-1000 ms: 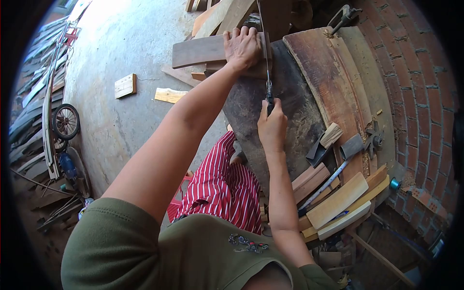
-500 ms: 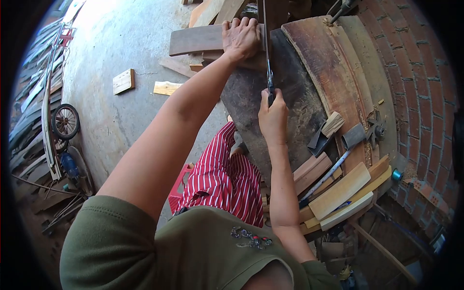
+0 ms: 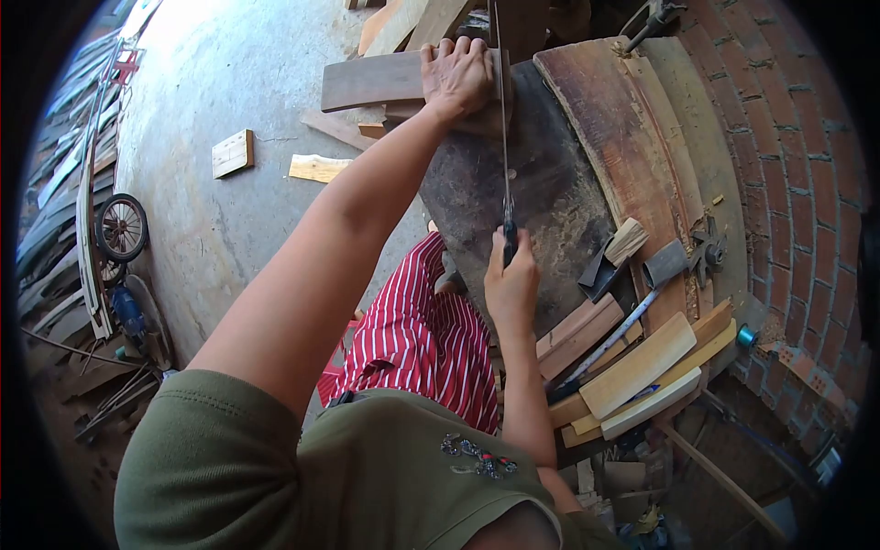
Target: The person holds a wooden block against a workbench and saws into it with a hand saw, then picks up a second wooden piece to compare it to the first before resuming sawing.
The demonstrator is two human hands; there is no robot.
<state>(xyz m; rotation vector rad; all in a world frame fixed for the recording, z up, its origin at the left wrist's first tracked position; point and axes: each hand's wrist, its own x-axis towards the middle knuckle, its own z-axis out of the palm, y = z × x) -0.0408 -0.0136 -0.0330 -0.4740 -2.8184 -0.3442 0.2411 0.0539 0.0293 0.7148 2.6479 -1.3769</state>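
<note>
My left hand [image 3: 456,75] presses flat on a dark wooden board [image 3: 371,81] that lies across the far end of a worn, dusty workbench [image 3: 541,192]. My right hand [image 3: 511,282] grips the dark handle of a thin-bladed saw [image 3: 503,137]. The blade runs away from me and meets the board just right of my left hand. My left arm stretches out over my red striped lap.
Cut wood pieces [image 3: 637,367], a chisel-like tool [image 3: 610,341] and a small hatchet [image 3: 612,258] lie on the bench's right end. A brick wall [image 3: 788,183] rises on the right. Offcuts [image 3: 235,152] lie on the concrete floor, and a wheel [image 3: 121,228] stands far left.
My right hand has drawn the saw back toward me along the bench. My left hand stays on the board.
</note>
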